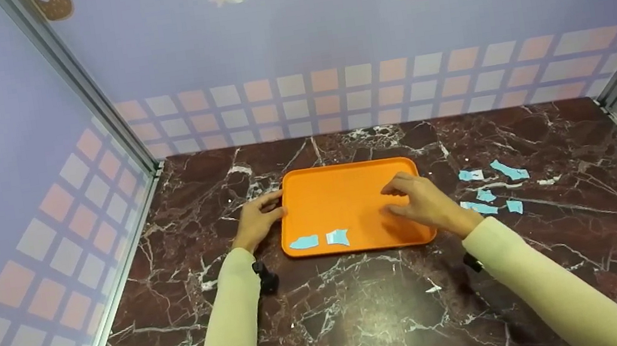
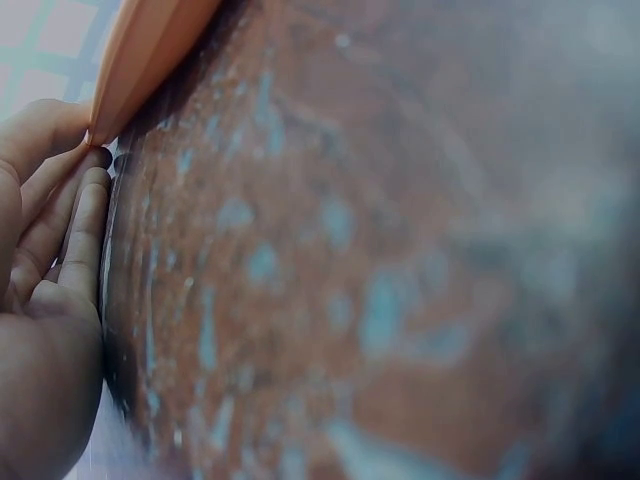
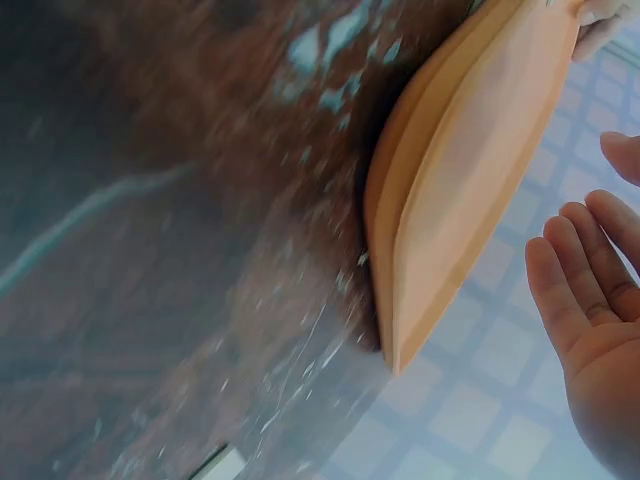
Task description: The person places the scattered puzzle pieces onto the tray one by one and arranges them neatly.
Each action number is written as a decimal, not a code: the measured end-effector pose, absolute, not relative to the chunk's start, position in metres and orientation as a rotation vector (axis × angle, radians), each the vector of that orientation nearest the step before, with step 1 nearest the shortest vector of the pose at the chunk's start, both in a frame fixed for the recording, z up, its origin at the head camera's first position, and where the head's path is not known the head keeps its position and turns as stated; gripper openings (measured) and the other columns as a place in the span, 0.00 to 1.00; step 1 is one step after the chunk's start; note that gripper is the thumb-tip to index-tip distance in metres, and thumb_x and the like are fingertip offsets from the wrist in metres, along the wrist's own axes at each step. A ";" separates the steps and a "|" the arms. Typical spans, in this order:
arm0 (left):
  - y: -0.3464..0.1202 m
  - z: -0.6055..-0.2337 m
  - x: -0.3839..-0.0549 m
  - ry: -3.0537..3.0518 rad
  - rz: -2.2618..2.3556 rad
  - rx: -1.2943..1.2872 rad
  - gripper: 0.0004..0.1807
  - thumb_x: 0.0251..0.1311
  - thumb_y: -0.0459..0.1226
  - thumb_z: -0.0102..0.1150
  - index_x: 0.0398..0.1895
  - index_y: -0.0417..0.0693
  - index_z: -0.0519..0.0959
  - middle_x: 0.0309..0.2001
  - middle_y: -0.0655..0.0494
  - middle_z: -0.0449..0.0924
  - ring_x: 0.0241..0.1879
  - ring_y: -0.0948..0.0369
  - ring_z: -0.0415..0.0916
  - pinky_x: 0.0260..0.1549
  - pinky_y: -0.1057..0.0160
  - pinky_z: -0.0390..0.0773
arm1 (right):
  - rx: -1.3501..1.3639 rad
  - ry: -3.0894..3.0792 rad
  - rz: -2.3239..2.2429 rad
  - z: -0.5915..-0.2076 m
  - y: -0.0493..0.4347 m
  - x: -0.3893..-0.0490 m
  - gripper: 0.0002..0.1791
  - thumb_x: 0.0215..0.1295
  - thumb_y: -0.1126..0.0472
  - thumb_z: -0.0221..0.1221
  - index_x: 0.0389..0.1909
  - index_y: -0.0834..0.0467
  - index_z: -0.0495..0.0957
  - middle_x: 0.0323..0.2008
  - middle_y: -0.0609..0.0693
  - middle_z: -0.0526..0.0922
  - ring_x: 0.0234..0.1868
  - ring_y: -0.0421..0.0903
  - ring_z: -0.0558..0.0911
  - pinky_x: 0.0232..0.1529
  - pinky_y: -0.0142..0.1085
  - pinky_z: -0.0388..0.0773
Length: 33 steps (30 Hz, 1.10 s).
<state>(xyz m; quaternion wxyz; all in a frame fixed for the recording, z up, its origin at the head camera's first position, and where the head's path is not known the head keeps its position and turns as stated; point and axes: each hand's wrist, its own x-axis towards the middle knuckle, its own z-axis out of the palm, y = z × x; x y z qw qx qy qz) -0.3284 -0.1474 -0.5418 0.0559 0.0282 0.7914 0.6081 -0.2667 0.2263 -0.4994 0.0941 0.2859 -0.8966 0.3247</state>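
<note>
An orange tray (image 1: pixel 349 203) lies on the dark marbled tabletop. My left hand (image 1: pixel 257 221) holds its left rim; in the left wrist view, the thumb and fingers meet at the edge of the tray (image 2: pixel 150 65). Over the tray's right part hovers my right hand (image 1: pixel 424 204), fingers loosely bent and nothing between them. Two torn-looking pieces of blue and white paper lie near the tray's front edge: a longish piece (image 1: pixel 304 242) at the left and a jagged piece (image 1: pixel 338 237) beside it.
Right of the tray, several more blue pieces lie on the table, among them a long piece (image 1: pixel 510 170), a blue-and-white piece (image 1: pixel 470 175) and a small piece (image 1: pixel 515 206). Patterned walls (image 1: pixel 326 43) enclose the table at the back and both sides.
</note>
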 end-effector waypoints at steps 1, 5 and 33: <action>-0.147 -0.542 -0.328 2.401 1.847 0.087 0.26 0.67 0.27 0.69 0.68 0.44 0.83 0.68 0.46 0.79 0.65 0.50 0.77 0.63 0.54 0.78 | 0.839 -2.656 0.970 -0.499 0.229 -0.267 0.16 0.64 0.67 0.74 0.49 0.69 0.85 0.44 0.62 0.84 0.45 0.61 0.84 0.49 0.53 0.83; -0.148 -0.542 -0.327 2.397 1.854 0.092 0.26 0.67 0.27 0.69 0.68 0.44 0.83 0.68 0.46 0.79 0.65 0.50 0.77 0.62 0.53 0.78 | 0.793 -2.657 0.981 -0.499 0.239 -0.266 0.15 0.63 0.68 0.74 0.49 0.69 0.85 0.44 0.61 0.84 0.45 0.61 0.84 0.49 0.54 0.83; -0.148 -0.544 -0.328 2.404 1.855 0.129 0.26 0.66 0.25 0.67 0.68 0.41 0.81 0.68 0.43 0.79 0.66 0.48 0.76 0.63 0.54 0.78 | 0.537 -2.799 0.932 -0.503 0.324 -0.253 0.18 0.65 0.66 0.73 0.53 0.71 0.84 0.45 0.61 0.83 0.47 0.63 0.85 0.48 0.57 0.84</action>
